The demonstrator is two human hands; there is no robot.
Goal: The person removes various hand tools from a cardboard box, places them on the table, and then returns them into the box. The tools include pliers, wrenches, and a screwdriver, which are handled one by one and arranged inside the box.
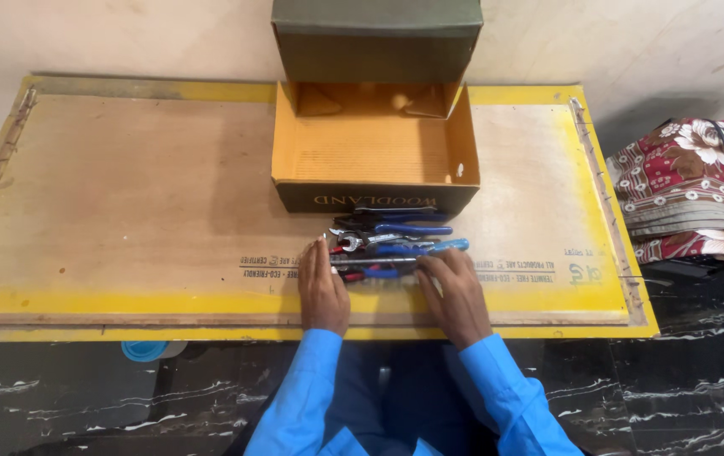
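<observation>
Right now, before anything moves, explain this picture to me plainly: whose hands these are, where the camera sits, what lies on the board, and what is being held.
There is no machine here: a person in blue sleeves works with bare hands. The single picture comes from a camera worn on the person's head, looking down. A yellow-edged plywood board lies flat. On it stands an open orange-lined cardboard box, its lid raised and nothing visible inside. In front of the box lies a small heap of blue-handled and red-handled hand tools. The left hand and right hand rest flat on either side of the heap, touching it; neither visibly grips anything. A red flowered cloth lies to the right.
</observation>
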